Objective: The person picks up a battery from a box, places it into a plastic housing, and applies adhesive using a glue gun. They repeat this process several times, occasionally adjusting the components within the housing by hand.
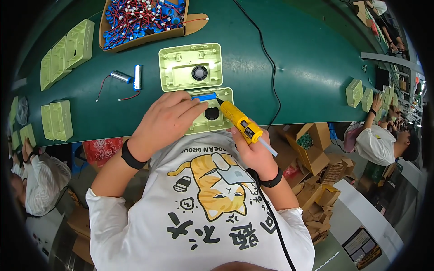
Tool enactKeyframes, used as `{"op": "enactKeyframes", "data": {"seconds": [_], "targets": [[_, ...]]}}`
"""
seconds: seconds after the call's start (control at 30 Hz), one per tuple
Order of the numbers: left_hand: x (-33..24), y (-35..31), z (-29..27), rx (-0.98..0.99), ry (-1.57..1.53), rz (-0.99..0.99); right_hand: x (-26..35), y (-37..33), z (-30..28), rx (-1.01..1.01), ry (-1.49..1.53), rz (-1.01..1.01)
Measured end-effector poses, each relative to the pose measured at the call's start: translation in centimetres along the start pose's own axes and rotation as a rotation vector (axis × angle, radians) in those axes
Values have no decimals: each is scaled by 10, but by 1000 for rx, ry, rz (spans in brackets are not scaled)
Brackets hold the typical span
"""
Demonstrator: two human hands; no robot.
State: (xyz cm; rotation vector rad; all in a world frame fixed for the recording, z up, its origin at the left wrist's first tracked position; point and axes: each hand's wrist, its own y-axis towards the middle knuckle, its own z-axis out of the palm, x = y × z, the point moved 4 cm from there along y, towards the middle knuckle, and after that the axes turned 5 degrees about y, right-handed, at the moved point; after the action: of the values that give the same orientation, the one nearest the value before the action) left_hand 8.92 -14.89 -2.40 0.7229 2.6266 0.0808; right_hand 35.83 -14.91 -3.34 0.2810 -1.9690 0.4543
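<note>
My right hand point(257, 153) grips a yellow hot glue gun point(236, 118), a pale glue stick poking from its rear. The gun's dark nozzle points at the right end of a blue cylindrical battery point(208, 96). That battery lies along the far side of a light green plastic case half point(229, 95) at the table's near edge. My left hand point(165, 118) has its fingers closed on the battery's left part, hiding that end and much of the case. A black round part point(211, 114) sits inside the case. Just beyond is another green case half point(165, 67) with a similar round part point(199, 73).
Two wired blue batteries point(138, 77) lie left on the green table point(312, 58). A cardboard box point(135, 41) of wired batteries stands behind them. Stacked green cases point(77, 44) are at far left. A black cable point(273, 63) crosses the table. Co-workers sit on both sides.
</note>
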Motion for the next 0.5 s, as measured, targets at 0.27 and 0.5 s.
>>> {"op": "enactKeyframes", "data": {"seconds": [0.27,0.5], "targets": [[7,-11,-8,24,77,113,-6,2,6,-2,-15,-87],[2,-16,15,-29,215,105,-6,0,6,-50,-62,-22]]}}
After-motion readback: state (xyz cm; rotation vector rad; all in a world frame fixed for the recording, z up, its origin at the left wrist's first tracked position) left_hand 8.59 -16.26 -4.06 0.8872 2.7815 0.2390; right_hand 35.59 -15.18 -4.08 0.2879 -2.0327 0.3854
